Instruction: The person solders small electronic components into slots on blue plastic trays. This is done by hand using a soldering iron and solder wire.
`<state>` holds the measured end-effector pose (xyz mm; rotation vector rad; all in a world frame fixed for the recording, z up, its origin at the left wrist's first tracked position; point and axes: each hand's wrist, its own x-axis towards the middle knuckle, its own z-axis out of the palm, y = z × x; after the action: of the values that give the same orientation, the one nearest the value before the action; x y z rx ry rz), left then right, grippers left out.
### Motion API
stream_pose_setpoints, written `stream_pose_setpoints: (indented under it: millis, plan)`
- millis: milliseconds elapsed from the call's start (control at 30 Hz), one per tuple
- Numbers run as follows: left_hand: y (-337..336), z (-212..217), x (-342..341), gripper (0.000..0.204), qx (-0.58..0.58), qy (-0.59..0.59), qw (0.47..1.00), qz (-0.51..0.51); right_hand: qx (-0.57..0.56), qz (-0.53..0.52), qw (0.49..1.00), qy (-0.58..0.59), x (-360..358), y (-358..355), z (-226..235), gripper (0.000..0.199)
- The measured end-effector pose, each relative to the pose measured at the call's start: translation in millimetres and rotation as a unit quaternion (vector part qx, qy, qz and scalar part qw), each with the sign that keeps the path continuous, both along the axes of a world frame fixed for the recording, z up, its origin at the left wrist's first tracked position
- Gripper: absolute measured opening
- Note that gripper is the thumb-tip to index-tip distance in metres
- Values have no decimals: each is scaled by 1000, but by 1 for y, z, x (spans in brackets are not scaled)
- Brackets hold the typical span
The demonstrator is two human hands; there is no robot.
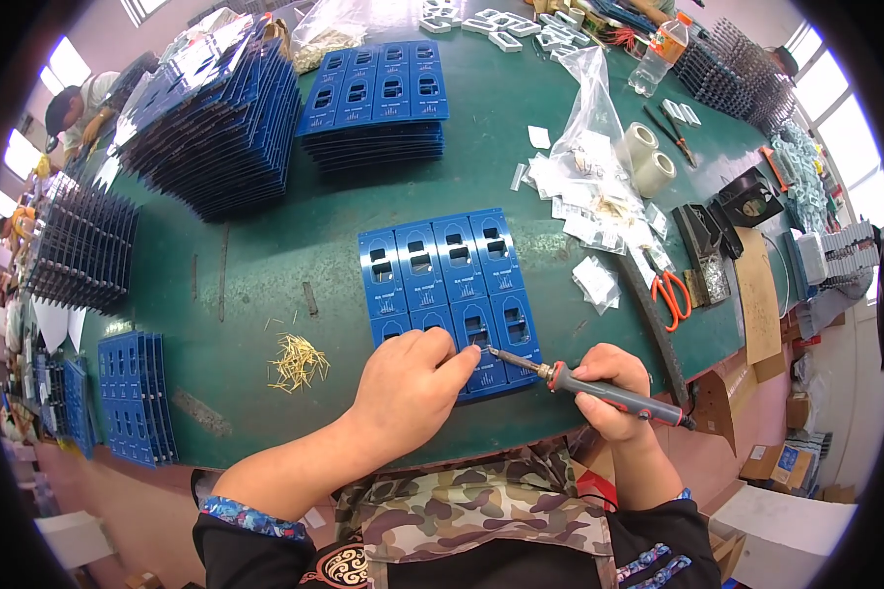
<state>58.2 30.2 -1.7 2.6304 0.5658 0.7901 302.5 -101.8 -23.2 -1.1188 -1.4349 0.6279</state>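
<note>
A blue circuit board panel [449, 259], split into several units with rectangular cut-outs, lies flat on the green table in front of me. My right hand [614, 393] grips a grey and red soldering iron [614, 395], its tip touching or just above a lower unit of the panel. Over the panel's lower part is my left hand [413, 378], fingers pinched close to the iron's tip. Whatever is between those fingertips is too small to make out. A small pile of thin gold-coloured pins [300, 363] lies left of my left hand.
Tall stacks of blue panels [250, 147] stand at the back left, with a lower stack [375, 93] beside them. Small plastic bags [594, 201], tape rolls [653, 175], orange-handled scissors [670, 297] and a soldering stand [702, 255] lie right. A person [93, 108] works at far left.
</note>
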Motion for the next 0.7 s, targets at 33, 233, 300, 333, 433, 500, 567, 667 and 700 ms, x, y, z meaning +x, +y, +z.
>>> stream_pose_setpoints:
  millis: [33,233,300,333,433,500,567,667,700]
  plan:
    - [0,0,0,22,0,3,1000,0,0,0,1000,-3,0,0,1,22]
    - [0,1,-1,23,4,-2,1000,-8,6,-3,1000,6,0,-2,-2,21]
    - [-1,3,-4,22,-7,-11,1000,-3,5,-6,1000,18,2,-7,-7,22]
    - [-2,4,-6,22,-18,-19,1000,2,0,-28,998,59,2,-10,-10,23]
    - [-6,11,-18,20,-85,-58,995,16,-13,-41,995,91,3,-12,-10,26]
    - [-13,16,-22,18,-122,-72,990,2,-20,-29,996,82,-6,-10,-8,28]
    - [-24,18,-24,18,-194,-87,977,-25,-48,-8,983,178,-30,-9,-1,33]
    - [-41,24,-21,21,-236,-118,963,-62,-13,77,993,90,-51,1,5,44]
    - [-44,24,-20,21,-247,-127,958,-68,-7,71,995,73,-59,4,8,43]
